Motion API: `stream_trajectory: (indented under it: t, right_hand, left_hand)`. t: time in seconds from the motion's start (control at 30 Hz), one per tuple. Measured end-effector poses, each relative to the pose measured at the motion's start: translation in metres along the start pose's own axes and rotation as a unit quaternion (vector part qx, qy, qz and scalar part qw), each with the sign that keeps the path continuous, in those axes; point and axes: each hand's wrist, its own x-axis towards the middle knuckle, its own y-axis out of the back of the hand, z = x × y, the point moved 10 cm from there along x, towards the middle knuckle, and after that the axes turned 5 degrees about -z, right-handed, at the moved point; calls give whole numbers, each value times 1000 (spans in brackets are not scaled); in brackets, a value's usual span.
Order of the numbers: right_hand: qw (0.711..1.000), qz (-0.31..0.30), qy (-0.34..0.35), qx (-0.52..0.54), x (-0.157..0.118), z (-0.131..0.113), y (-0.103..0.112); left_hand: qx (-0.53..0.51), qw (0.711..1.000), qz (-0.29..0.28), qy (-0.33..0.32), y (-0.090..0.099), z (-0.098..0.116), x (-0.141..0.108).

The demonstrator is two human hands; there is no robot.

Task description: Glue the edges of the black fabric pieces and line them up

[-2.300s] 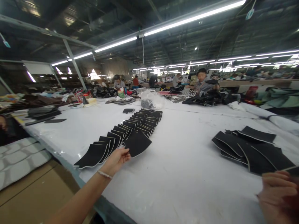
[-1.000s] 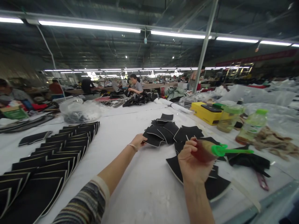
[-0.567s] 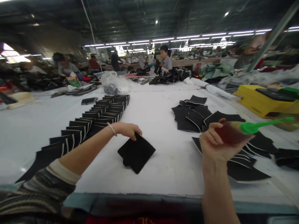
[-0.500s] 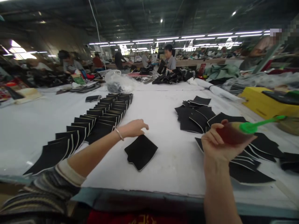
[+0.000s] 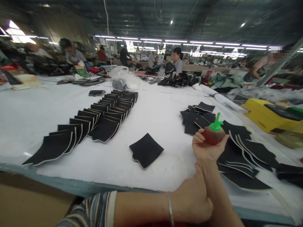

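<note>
My right hand (image 5: pixel 208 151) is closed around a squeeze bottle (image 5: pixel 214 136) of reddish-brown liquid, held upright with its green nozzle at the top. Against my right wrist and forearm lies my left hand (image 5: pixel 195 197), its fingers curled; whatever they enclose, if anything, is hidden. A single black panel (image 5: pixel 146 150) with a notched edge rests flat on the white table in front of me. Near my right hand are loose black panels (image 5: pixel 239 154) with pale edges, heaped over one another. To the left, similar black panels (image 5: pixel 104 127) overlap in long fanned rows.
The white tabletop (image 5: pixel 94 164) has its front edge close to me. A yellow box (image 5: pixel 267 115) stands at the right, near a white roll (image 5: pixel 223 99). At the back are a clear plastic bag (image 5: pixel 125 78) and a dark heap (image 5: pixel 177 79). Several people work beyond.
My left hand has left the spot by the single panel and come right and nearer, onto my right forearm. The bottle has turned from lying sideways to upright, and my right hand has shifted slightly left.
</note>
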Motion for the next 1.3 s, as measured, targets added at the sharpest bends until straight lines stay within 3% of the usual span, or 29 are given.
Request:
stream_trajectory:
  t: [0.07, 0.1, 0.13, 0.2, 0.23, 0.3, 0.37, 0.47, 0.5, 0.57, 0.67, 0.77, 1.0, 1.17, 1.3]
  right_hand:
    - [1000, 18, 13, 15, 2, -8, 4]
    - [1000, 15, 14, 24, 1, -9, 3]
    - [999, 8, 10, 31, 0, -8, 0]
    - [999, -17, -5, 34, -4, -1, -7]
    - [999, -27, -14, 31, -6, 3, -10]
    - [999, -34, -30, 20, -9, 10, -13]
    - [999, -30, -41, 8, -10, 16, -13]
    - [998, -30, -52, -13, -10, 21, -13]
    - [998, -32, -54, -19, -10, 22, -14]
    - [997, -39, -56, -30, -11, 23, -16]
    - [997, -42, -53, -49, -12, 24, -19]
    - [995, -43, -56, -67, -12, 26, -21]
    - [993, -46, -65, -89, -15, 31, -23]
    - [992, -55, -66, -97, -15, 37, -22]
    - [990, -65, -48, -119, -13, 38, -18]
  left_hand:
    - [121, 990, -77, 12, 5, -7, -17]
    - [202, 976, -79, 24, 20, -13, -22]
    - [281, 958, -44, 42, 46, -18, -24]
    - [399, 909, 93, 72, 109, -22, -28]
    - [437, 886, 129, 89, 132, -26, -31]
    - [473, 867, 120, 105, 157, -39, -34]
    - [466, 879, 49, 83, 161, -49, -42]
    - [403, 911, -82, 24, 149, -53, -68]
    - [383, 919, -92, 23, 151, -53, -77]
    - [371, 926, -39, 61, 165, -55, -91]
    - [413, 899, 59, 130, 182, -63, -104]
    - [462, 874, 37, 146, 171, -67, -103]
    - [513, 844, -50, 151, 158, -60, -97]
    - [577, 800, -48, 160, 155, -61, -91]
    - [593, 786, -38, 171, 162, -64, -78]
